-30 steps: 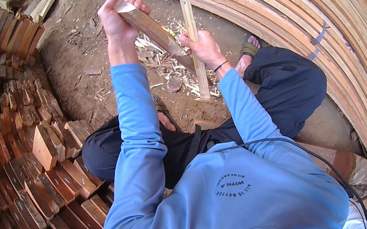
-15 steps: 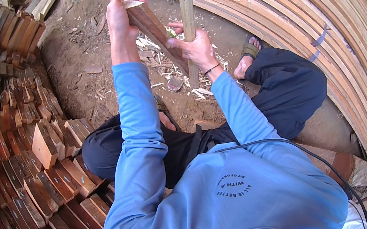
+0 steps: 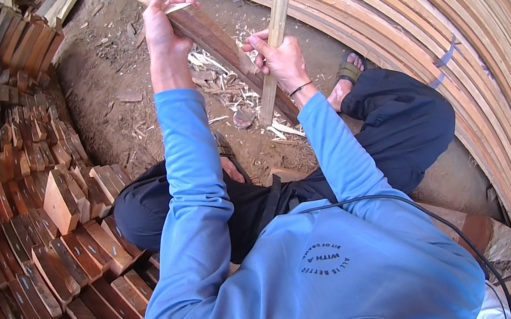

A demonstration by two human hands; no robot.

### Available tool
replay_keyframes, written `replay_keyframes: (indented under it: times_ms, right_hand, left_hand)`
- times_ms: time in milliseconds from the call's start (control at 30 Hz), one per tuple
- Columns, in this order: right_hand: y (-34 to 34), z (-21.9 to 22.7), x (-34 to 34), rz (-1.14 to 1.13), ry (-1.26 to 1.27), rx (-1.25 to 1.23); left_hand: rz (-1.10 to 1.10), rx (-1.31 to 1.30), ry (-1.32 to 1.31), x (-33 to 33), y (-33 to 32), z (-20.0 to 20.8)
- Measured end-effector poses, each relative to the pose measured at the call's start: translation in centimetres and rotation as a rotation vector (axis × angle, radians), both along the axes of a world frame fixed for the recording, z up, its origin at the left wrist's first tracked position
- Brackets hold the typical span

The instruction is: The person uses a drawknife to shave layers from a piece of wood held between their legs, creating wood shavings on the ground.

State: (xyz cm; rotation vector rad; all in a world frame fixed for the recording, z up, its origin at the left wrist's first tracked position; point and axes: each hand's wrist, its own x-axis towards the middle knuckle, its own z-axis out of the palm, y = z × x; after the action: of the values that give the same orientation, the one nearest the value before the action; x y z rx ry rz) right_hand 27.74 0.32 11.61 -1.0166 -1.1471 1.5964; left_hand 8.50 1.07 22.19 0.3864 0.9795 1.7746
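My left hand (image 3: 164,42) is closed round the far end of a dark brown wooden board (image 3: 219,48), its thumb pointing up along the pale cut end. The board slants down to the right over the ground. In my right hand (image 3: 284,64) is a slim, pale wooden stick (image 3: 280,3) with a small mark near its upper part. The stick leans, its top to the right, and its lower part crosses in front of the board's near end. Whether stick and board touch there, I cannot tell.
Stacked cut wood blocks (image 3: 71,260) fill the left side. Long pale wood strips (image 3: 379,8), tied with blue bands, curve along the right. Wood shavings (image 3: 213,74) litter the dirt between my feet. A black cable (image 3: 444,222) runs across my blue shirt.
The stick has gone from nearly upright to leaning right at its top. My right hand has shifted slightly right. The board's near end has moved down and right.
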Motion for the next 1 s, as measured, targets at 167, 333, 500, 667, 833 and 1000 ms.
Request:
replay_keyframes:
  times_ms: [167,333,500,667,833,1000]
  right_hand:
    - [-0.5,0.2,1.5,0.052,-0.006,-0.029]
    - [-1.5,-0.6,2.4,-0.037,-0.291,0.154]
    - [-2.0,-2.3,1.6,-0.089,-0.519,0.345]
    - [-2.0,-1.3,1.1,-0.099,-0.410,0.233]
    - [-0.8,-0.9,2.1,0.045,-0.425,0.154]
    - [-0.5,0.3,2.5,0.152,-0.471,0.138]
  left_hand:
    - [0.001,-0.004,-0.044,-1.4,0.4,-0.8]
    - [0.071,0.036,-0.055,-1.6,0.0,-0.1]
    - [0.069,0.024,-0.031,-2.5,0.6,-1.2]
    - [0.083,0.021,-0.066,-2.5,0.0,-0.6]
    - [-0.037,0.141,-0.087,-2.3,0.0,-0.1]
    - [-0.211,0.239,-0.050,-2.3,0.1,-0.5]
